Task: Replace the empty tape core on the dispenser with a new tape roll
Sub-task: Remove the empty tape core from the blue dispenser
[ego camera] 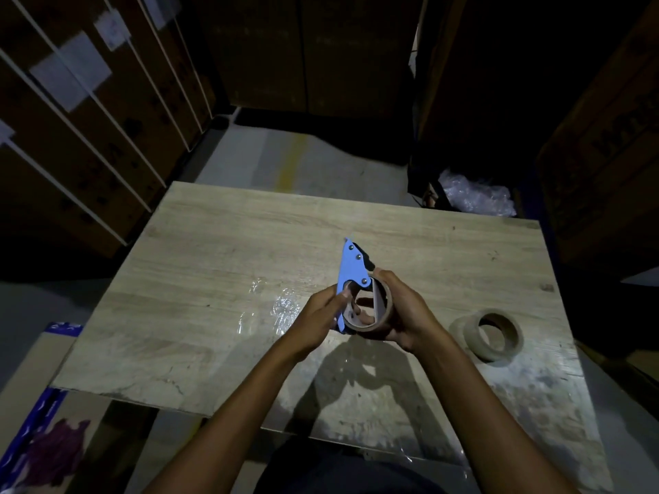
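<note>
Left hand (321,311) gripping blue dispenser (351,269), right hand (399,315) clasping empty core (371,315), new tape roll (488,335) on table (214,244)

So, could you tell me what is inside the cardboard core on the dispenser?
Through the open cardboard core, fingertips show inside. The right hand wraps its far side, the left hand holds the blue dispenser. Any hub is hidden.

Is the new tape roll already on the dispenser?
No, the new tape roll lies on the table, apart from the blue dispenser.
</note>
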The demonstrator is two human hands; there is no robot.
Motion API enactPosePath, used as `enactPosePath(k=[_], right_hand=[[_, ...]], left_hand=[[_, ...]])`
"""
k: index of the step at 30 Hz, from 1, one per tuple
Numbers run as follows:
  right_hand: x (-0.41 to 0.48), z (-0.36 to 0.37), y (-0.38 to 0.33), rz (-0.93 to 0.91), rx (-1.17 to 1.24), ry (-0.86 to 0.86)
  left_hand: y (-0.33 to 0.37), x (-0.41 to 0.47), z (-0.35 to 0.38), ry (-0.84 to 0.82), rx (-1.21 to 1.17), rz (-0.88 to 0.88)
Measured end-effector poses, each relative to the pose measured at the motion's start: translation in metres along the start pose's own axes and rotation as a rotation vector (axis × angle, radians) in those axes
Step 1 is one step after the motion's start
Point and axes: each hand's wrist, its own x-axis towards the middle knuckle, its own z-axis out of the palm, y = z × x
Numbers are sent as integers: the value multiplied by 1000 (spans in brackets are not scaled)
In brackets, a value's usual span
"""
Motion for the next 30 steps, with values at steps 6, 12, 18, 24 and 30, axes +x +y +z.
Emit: enactPosePath(k=[6,12,18,24,30], right_hand=[[-12,10,-8,80,-81,-63],[-25,7,-2,-159,-129,-300],[-42,34,11,-421,-530,-181],[-39,77,44,-650,-1096,200],[-39,99,61,-685,-1424,461]], left_hand=[[6,-1,-21,-112,-108,-76],[16,-3,-44,-211,-279,-69],[14,-2,-53,-166,-459,-94],[11,-6,-53,-39,-425,-138],[8,-7,-74,38,-279,-247]])
